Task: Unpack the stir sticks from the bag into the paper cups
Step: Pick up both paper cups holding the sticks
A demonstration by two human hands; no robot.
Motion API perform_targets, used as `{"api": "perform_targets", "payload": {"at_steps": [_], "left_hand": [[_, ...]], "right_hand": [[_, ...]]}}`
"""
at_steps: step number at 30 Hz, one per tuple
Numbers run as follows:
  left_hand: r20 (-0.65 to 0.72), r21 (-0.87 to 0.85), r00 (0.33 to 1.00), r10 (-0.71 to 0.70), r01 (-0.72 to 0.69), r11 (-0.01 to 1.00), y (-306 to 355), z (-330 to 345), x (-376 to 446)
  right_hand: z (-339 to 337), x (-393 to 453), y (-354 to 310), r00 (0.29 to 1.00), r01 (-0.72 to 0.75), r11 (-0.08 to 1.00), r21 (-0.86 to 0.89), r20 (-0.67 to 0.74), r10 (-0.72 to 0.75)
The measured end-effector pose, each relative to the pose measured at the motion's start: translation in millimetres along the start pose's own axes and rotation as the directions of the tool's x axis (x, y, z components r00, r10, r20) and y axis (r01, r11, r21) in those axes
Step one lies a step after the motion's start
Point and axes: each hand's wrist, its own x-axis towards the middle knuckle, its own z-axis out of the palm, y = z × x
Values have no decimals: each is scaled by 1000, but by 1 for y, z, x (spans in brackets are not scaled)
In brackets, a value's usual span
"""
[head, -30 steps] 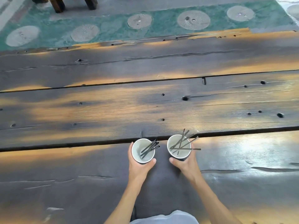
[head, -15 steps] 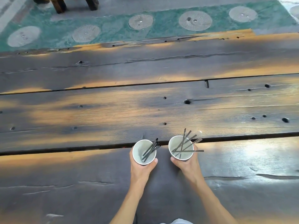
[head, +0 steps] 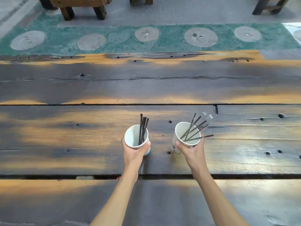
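Both paper cups had travelled forward since the earlier frame, off the nearest plank, across the dark gap and over the middle plank of the counter (head: 81,131), and they now sat farther apart than before. The left hand (head: 134,154) wrapped the left paper cup (head: 132,137) from below, its fingers (head: 147,143) closed around the wall with the thumb showing at the rim's right side. A tight bunch of black stir sticks (head: 143,128) stood nearly upright in that cup, leaning against its right inner wall and rising above the rim. The right hand (head: 192,151) gripped the right paper cup (head: 183,130) the same way, thumb pressed on the near left wall and the other fingers curled round the right side. Its stir sticks (head: 194,130) fanned out loosely toward the upper right, one lying almost flat across the rim. A clear plastic bag (head: 207,117) showed faintly just behind this cup, near the stick tips; whether the hand held it could not be told. Whether the cups rested on the counter or hung just above it could not be told either.
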Motion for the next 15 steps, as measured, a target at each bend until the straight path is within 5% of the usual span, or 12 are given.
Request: {"api": "perform_targets", "payload": {"at_steps": [15], "left_hand": [[54,91,985,163,-167,982,55,70,200]], "right_hand": [[60,205,-33,992,126,992,0,1,-126]]}}
